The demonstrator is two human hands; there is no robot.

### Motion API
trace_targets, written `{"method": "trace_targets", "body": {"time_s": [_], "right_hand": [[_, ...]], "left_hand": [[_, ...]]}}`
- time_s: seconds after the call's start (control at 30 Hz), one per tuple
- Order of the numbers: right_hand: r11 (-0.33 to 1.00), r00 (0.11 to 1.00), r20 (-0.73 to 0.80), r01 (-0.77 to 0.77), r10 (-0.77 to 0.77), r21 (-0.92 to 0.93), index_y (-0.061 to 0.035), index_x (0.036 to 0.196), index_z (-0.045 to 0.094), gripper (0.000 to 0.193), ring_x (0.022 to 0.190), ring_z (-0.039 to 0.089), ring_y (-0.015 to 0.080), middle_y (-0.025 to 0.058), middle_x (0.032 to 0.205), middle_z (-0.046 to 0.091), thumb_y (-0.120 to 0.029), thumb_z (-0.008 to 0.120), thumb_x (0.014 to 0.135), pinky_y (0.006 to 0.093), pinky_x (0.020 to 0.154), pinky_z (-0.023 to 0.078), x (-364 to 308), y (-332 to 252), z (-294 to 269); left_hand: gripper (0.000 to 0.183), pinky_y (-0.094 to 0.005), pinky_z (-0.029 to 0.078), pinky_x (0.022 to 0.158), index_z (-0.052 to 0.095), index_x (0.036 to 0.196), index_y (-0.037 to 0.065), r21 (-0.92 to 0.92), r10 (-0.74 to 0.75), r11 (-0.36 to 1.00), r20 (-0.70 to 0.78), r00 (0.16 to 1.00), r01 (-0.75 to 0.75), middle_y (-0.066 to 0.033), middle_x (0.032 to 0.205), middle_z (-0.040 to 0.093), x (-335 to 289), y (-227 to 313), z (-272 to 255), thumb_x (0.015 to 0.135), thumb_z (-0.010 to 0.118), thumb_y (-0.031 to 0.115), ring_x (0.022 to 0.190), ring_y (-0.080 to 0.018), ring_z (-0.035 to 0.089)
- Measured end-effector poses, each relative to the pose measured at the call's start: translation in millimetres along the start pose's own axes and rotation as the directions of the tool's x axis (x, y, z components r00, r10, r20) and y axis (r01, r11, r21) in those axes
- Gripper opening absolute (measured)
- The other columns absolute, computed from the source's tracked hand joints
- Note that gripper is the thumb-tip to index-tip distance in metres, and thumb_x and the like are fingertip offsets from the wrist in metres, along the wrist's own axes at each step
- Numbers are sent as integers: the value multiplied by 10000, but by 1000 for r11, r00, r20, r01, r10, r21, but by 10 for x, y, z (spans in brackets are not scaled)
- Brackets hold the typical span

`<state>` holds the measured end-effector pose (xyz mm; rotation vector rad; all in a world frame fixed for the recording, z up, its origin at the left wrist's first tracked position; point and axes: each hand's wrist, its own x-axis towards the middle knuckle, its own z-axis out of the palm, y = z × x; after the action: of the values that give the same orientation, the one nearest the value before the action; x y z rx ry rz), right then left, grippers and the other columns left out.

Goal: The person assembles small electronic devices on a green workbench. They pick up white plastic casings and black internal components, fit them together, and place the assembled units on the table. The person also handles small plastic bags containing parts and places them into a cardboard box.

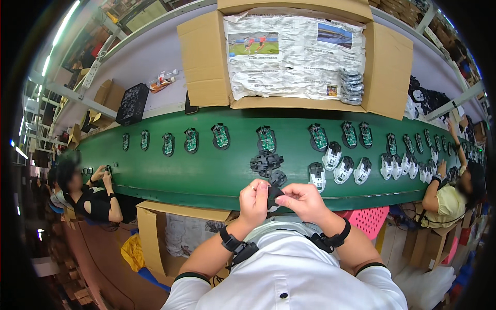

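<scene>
Close to my body, at the near edge of the green bench, my left hand (253, 201) and my right hand (306, 200) both pinch a small black plastic mouse part (275, 193). My fingers cover much of it, so its exact shape is unclear. Just beyond my hands lie several black mouse shell parts (266, 163), bunched together. Farther back sits a black mouse base with a green circuit board (266, 138). White mouse shells (316, 176) stand to the right of my hands, several of them in loose rows.
The green bench (170, 173) runs across, with more circuit-board bases (220, 136) along its far side. A newspaper-lined carton (294, 77) stands behind, holding a stack of wrapped pieces. Another carton (178, 212) is below left. Co-workers sit at left (93, 191) and right (444, 201).
</scene>
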<state>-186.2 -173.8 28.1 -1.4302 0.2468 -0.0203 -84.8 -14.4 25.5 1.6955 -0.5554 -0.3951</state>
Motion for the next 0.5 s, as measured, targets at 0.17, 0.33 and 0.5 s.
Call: {"method": "trace_targets", "body": {"time_s": [0.17,0.33,0.5], "right_hand": [[947,945,-153,-260,289,187,-9,1043,665,265,838,589,83,-4,892,666,-268,617,1016,262,762,487,197,739,-238],[768,884,-391,-432,256,-473,-4,1037,695,374,957,687,357,207,980,714,-355,589,960,432,851,521,275,1151,-835],[547,865,-488,-466,117,-695,-14,998,712,377,956,658,463,272,961,698,-358,564,955,514,869,521,578,1099,-1071]], "left_hand": [[434,-394,448,899,599,1189,7,555,129,817,88,988,-156,-171,1147,565,335,-469,140,947,657,363,1046,-289,548],[820,-664,204,1137,495,1459,167,794,91,457,406,909,-401,-267,1608,202,490,-833,235,784,756,554,1475,-486,179],[795,-647,233,1140,503,1462,245,830,-2,394,430,903,-394,-247,1619,212,468,-1312,90,773,754,553,1491,-430,211]]}}
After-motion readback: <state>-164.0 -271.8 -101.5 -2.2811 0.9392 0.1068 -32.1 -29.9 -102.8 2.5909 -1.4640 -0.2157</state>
